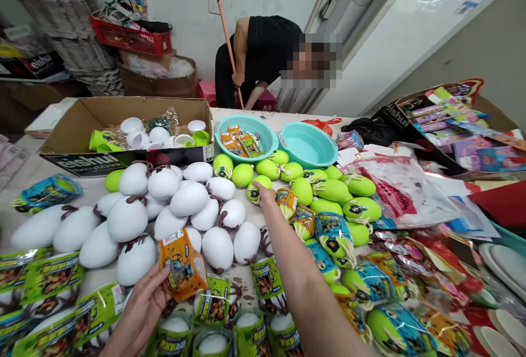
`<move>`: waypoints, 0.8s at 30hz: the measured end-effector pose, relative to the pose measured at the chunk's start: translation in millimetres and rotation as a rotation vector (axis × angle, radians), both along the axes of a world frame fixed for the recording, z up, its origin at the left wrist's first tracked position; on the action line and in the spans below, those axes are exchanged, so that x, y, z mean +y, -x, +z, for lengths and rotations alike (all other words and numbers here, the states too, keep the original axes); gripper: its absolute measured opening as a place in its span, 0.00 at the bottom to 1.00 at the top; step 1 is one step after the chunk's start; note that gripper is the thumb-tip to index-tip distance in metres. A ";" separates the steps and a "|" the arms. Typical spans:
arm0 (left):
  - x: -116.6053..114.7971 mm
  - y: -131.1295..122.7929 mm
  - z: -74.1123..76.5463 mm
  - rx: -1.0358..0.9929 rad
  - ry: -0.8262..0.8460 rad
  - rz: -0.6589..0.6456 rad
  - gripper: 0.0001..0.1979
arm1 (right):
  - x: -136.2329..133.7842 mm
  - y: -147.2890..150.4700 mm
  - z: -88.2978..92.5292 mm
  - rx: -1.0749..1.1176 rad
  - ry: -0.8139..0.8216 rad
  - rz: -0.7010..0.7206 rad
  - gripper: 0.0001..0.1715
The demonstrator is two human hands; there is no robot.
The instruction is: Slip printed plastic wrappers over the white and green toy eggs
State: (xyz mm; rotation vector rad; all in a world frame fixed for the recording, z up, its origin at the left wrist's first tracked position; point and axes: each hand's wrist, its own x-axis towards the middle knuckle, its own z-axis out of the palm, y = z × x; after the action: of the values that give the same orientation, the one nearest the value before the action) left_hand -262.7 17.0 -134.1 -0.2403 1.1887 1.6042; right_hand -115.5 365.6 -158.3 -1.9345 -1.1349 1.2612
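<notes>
My left hand (143, 297) pinches an orange printed plastic sleeve (183, 264) by its left edge, above the rows of eggs. Stretched across the table, my right hand (265, 191) has its fingers on a lime-green plastic egg (255, 188) with pale cord on it; part of the grip is hidden behind the hand. More green eggs (361, 209) lie around and to the right of it. White eggs (217, 247) with brown cord-like pieces are heaped left of my right forearm. Nearest me stand white eggs in green printed sleeves (250, 335).
Behind the eggs are a cardboard box (123, 160) of egg shells, a turquoise basin (271, 149) with printed packets and a second basin (308, 143). Sleeved green eggs (398, 327) lie at right, near a plastic bag (394, 193). Across the table a person (267, 50) bends, holding a pole.
</notes>
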 end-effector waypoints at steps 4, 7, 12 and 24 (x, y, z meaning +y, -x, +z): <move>1.4 10.0 15.2 0.062 0.001 -0.045 0.24 | -38.0 -5.9 20.9 0.284 -0.051 0.096 0.39; -1.7 15.3 26.9 0.103 -0.041 -0.158 0.22 | -96.7 -26.9 35.5 0.484 -0.037 0.223 0.37; -8.9 8.2 48.5 0.085 -0.109 -0.451 0.19 | -227.8 -70.2 43.4 0.809 0.413 0.464 0.30; -57.7 13.3 67.0 0.104 -0.159 -0.799 0.17 | -328.1 -88.6 64.7 0.894 0.712 0.803 0.48</move>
State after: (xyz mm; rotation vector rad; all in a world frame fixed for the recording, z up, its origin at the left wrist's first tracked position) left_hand -275.9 -40.7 -67.1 0.3881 1.0369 0.9960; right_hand -26.9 37.5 -93.6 -0.9377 -1.0234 2.8661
